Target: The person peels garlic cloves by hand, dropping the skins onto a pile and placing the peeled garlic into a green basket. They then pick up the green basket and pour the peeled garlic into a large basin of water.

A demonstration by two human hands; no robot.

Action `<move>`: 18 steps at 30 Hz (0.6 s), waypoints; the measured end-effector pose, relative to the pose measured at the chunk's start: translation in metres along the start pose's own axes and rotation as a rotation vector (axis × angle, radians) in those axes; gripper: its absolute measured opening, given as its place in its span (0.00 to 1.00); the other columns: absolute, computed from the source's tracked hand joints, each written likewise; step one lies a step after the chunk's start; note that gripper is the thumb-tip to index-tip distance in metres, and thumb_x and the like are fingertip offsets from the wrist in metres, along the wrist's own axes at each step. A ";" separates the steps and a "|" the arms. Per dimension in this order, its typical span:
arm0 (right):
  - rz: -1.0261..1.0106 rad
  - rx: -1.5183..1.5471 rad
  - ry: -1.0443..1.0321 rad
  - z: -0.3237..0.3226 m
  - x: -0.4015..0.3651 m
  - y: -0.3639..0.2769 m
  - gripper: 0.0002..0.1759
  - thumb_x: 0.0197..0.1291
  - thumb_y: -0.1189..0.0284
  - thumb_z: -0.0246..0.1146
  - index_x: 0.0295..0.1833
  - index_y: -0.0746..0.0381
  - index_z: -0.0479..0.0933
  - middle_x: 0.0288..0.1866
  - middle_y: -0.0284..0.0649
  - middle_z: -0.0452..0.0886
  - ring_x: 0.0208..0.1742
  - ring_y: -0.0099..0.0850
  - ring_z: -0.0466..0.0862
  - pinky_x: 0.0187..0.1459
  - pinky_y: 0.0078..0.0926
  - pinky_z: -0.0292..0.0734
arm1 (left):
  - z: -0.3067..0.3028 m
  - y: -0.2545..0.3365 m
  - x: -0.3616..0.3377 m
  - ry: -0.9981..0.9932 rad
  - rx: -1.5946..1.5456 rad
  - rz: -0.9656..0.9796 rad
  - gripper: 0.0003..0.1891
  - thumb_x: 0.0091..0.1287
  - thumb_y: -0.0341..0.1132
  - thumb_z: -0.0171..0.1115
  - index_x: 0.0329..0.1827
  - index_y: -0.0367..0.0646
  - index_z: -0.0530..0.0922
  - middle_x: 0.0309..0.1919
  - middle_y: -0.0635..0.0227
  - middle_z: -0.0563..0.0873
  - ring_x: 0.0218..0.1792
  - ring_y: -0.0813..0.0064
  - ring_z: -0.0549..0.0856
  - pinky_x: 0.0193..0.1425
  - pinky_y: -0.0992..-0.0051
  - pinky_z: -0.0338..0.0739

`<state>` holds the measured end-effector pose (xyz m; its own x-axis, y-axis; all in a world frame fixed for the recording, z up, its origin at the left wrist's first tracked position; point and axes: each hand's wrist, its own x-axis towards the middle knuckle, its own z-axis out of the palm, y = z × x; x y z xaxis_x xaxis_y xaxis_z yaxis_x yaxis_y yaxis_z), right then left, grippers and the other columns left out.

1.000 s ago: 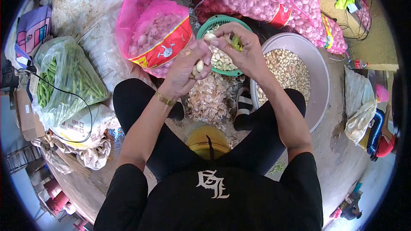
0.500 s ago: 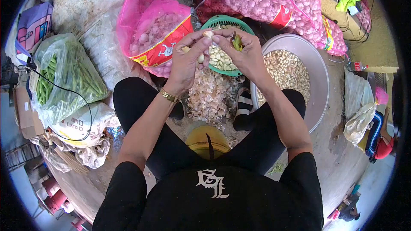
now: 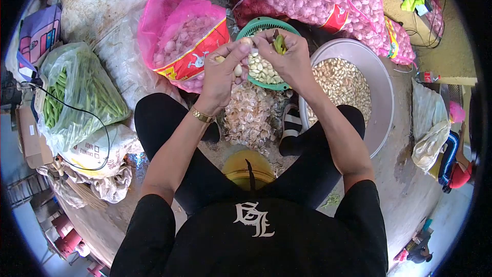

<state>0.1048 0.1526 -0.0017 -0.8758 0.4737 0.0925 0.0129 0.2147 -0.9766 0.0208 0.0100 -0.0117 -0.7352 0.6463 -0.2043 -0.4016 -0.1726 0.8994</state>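
Clove (image 3: 246,41) sits pinched between thumb and forefinger of my left hand (image 3: 219,72), above the near side of the work area; more cloves (image 3: 238,70) are tucked in the same palm. My right hand (image 3: 289,61) is curled narrow, fingertips just beside the clove; contact I cannot tell. It holds a green item (image 3: 280,44), nature unclear. Beyond and partly behind the right hand: green colander (image 3: 277,87) with pale cloves inside. Peel heap (image 3: 249,118) lies on the floor nearer me, between my feet. Basin (image 3: 382,90), also containing cloves, stands right of the colander; open net bag (image 3: 179,46) of bulbs stands left.
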 end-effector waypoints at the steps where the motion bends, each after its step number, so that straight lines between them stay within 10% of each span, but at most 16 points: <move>1: -0.040 0.076 0.023 0.002 0.004 0.005 0.09 0.64 0.71 0.67 0.43 0.67 0.83 0.28 0.25 0.79 0.29 0.11 0.71 0.30 0.15 0.67 | 0.000 0.002 -0.001 -0.024 -0.077 -0.051 0.11 0.68 0.38 0.67 0.45 0.39 0.82 0.24 0.76 0.79 0.18 0.87 0.77 0.16 0.88 0.65; 18: 0.258 0.276 -0.092 -0.008 0.000 -0.015 0.16 0.63 0.60 0.68 0.45 0.61 0.83 0.24 0.23 0.74 0.19 0.11 0.66 0.20 0.13 0.58 | -0.005 0.011 0.003 -0.201 -0.082 -0.111 0.21 0.74 0.37 0.57 0.66 0.40 0.72 0.25 0.75 0.78 0.17 0.88 0.74 0.17 0.87 0.67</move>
<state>0.1080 0.1563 0.0147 -0.9004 0.4012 -0.1686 0.1193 -0.1450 -0.9822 0.0115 0.0065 -0.0048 -0.5636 0.7984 -0.2120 -0.5234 -0.1467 0.8393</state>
